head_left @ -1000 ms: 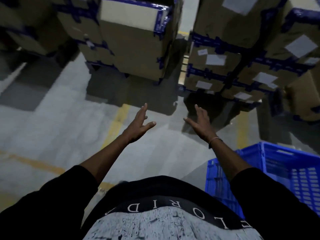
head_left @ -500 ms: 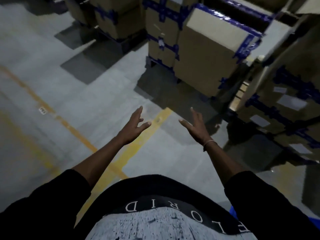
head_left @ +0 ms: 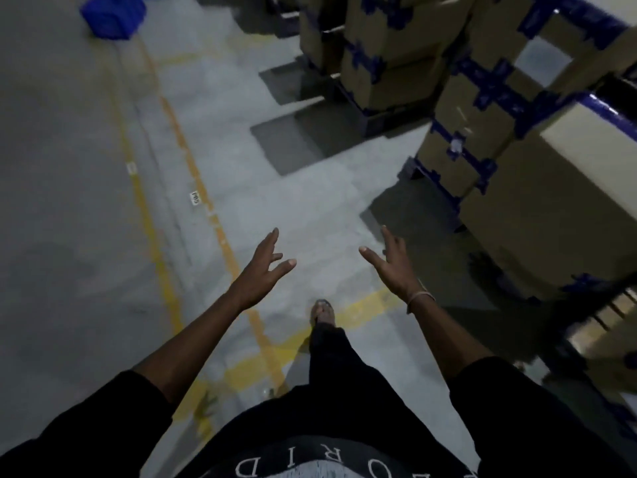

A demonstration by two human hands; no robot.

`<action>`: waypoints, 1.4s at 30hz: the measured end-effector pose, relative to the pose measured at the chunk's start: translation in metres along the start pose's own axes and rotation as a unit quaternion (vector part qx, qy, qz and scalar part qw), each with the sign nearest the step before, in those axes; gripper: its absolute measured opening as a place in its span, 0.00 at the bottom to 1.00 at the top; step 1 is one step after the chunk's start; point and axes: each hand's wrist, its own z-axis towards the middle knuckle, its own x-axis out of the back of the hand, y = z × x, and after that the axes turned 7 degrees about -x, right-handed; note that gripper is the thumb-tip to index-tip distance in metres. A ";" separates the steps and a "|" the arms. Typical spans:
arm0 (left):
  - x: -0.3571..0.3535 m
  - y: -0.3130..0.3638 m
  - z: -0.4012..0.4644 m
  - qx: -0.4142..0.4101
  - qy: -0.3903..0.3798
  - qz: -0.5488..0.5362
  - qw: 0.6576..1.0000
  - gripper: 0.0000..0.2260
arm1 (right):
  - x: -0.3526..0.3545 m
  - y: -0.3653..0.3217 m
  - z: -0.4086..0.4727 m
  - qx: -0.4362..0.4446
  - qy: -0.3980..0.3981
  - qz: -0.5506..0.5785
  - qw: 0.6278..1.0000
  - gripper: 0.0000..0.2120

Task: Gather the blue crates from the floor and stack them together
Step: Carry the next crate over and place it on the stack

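Since half a second ago my view has swung left: the stacks of boxes have slid to the right edge, a blue crate has come into sight at the far top left, and a foot now shows between my arms. That blue crate sits on the floor, well apart from both hands, and it is blurred, so I cannot tell which way up it lies. Two yellow lines run along the floor from near the crate down toward me. My left hand hangs in the air with fingers spread and thumb out, holding nothing. Just right of it and lower, the foot rests on a yellow line. My right hand is likewise spread and empty, a thin band on its wrist. Furthest right stand cardboard boxes bound with blue tape.
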 end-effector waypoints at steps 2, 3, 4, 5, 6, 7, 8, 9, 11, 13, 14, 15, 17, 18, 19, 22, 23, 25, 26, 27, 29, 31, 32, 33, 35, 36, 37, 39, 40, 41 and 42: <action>0.025 -0.005 0.025 0.012 0.027 -0.003 1.000 0.44 | -0.011 -0.025 0.046 0.012 -0.015 -0.010 1.000 0.46; 0.038 -0.008 0.039 0.018 0.042 -0.005 0.999 0.43 | -0.015 -0.038 0.070 0.021 -0.022 -0.013 0.999 0.46; 0.051 -0.012 0.053 0.022 0.059 -0.007 0.998 0.43 | -0.020 -0.052 0.093 0.030 -0.031 -0.015 0.999 0.46; 0.064 -0.014 0.066 0.026 0.076 -0.009 0.997 0.43 | -0.024 -0.067 0.116 0.039 -0.041 -0.017 0.998 0.46; 0.077 -0.014 0.080 0.034 0.090 -0.009 0.995 0.43 | -0.028 -0.083 0.138 0.045 -0.053 -0.021 0.997 0.46; 0.090 -0.012 0.093 0.044 0.102 -0.010 0.994 0.43 | -0.031 -0.100 0.158 0.049 -0.067 -0.027 0.996 0.46; 0.101 -0.008 0.105 0.053 0.111 -0.010 0.992 0.43 | -0.033 -0.117 0.177 0.051 -0.079 -0.035 0.995 0.45; 0.114 -0.004 0.118 0.054 0.122 -0.005 0.991 0.43 | -0.036 -0.134 0.196 0.057 -0.089 -0.042 0.994 0.45; 0.139 0.001 0.147 0.050 0.144 0.010 0.988 0.44 | -0.042 -0.167 0.236 0.071 -0.104 -0.057 0.990 0.45; 0.163 -0.001 0.172 0.057 0.178 -0.006 0.982 0.45 | -0.049 -0.197 0.273 0.077 -0.120 -0.065 0.988 0.45; 0.173 -0.003 0.182 0.062 0.195 -0.019 0.979 0.45 | -0.053 -0.211 0.289 0.079 -0.129 -0.070 0.986 0.46; 0.183 -0.007 0.191 0.062 0.209 -0.030 0.975 0.44 | -0.058 -0.225 0.304 0.084 -0.137 -0.076 0.984 0.47; 0.205 -0.017 0.210 0.061 0.237 -0.043 0.969 0.45 | -0.070 -0.252 0.335 0.101 -0.150 -0.090 0.979 0.48; 0.216 -0.021 0.221 0.065 0.248 -0.047 0.965 0.45 | -0.077 -0.266 0.351 0.107 -0.156 -0.099 0.977 0.47; 0.228 -0.025 0.232 0.069 0.256 -0.051 0.963 0.45 | -0.084 -0.279 0.369 0.112 -0.162 -0.109 0.974 0.47; 0.268 -0.043 0.269 0.077 0.265 -0.050 0.960 0.45 | -0.110 -0.316 0.424 0.125 -0.173 -0.126 0.969 0.46; 0.284 -0.051 0.283 0.078 0.264 -0.046 0.960 0.44 | -0.120 -0.329 0.443 0.128 -0.175 -0.127 0.968 0.47; 0.319 -0.066 0.315 0.081 0.262 -0.043 0.961 0.43 | -0.141 -0.356 0.482 0.130 -0.177 -0.131 0.967 0.47; 0.338 -0.075 0.333 0.082 0.263 -0.042 0.960 0.43 | -0.151 -0.369 0.501 0.132 -0.178 -0.134 0.966 0.47; 0.357 -0.085 0.351 0.083 0.267 -0.043 0.959 0.42 | -0.163 -0.382 0.521 0.133 -0.177 -0.136 0.965 0.47; 0.396 -0.100 0.386 0.091 0.269 -0.045 0.958 0.41 | -0.184 -0.410 0.559 0.129 -0.173 -0.136 0.967 0.47; 0.436 -0.105 0.422 0.101 0.261 -0.053 0.959 0.42 | -0.201 -0.441 0.592 0.119 -0.173 -0.137 0.968 0.48; 0.456 -0.106 0.439 0.098 0.253 -0.046 0.961 0.42 | -0.209 -0.456 0.609 0.118 -0.173 -0.134 0.969 0.48; 0.478 -0.110 0.458 0.092 0.241 -0.031 0.966 0.43 | -0.218 -0.471 0.627 0.119 -0.170 -0.130 0.969 0.47; 0.520 -0.114 0.494 0.091 0.214 -0.011 0.973 0.47 | -0.236 -0.498 0.660 0.113 -0.166 -0.122 0.972 0.47; 0.540 -0.116 0.510 0.095 0.203 -0.003 0.974 0.49 | -0.243 -0.510 0.675 0.106 -0.166 -0.117 0.973 0.48; 0.558 -0.119 0.526 0.100 0.194 0.002 0.976 0.51 | -0.250 -0.521 0.688 0.096 -0.167 -0.110 0.975 0.47; 0.592 -0.123 0.561 0.099 0.183 0.008 0.978 0.48 | -0.264 -0.542 0.718 0.087 -0.161 -0.100 0.978 0.46; 0.609 -0.126 0.579 0.098 0.178 0.013 0.979 0.46 | -0.270 -0.554 0.734 0.085 -0.156 -0.099 0.979 0.46; 0.624 -0.130 0.598 0.101 0.173 0.017 0.980 0.45 | -0.276 -0.566 0.752 0.081 -0.154 -0.099 0.980 0.45; 0.639 -0.135 0.616 0.106 0.168 0.018 0.980 0.44 | -0.282 -0.578 0.772 0.077 -0.155 -0.098 0.980 0.45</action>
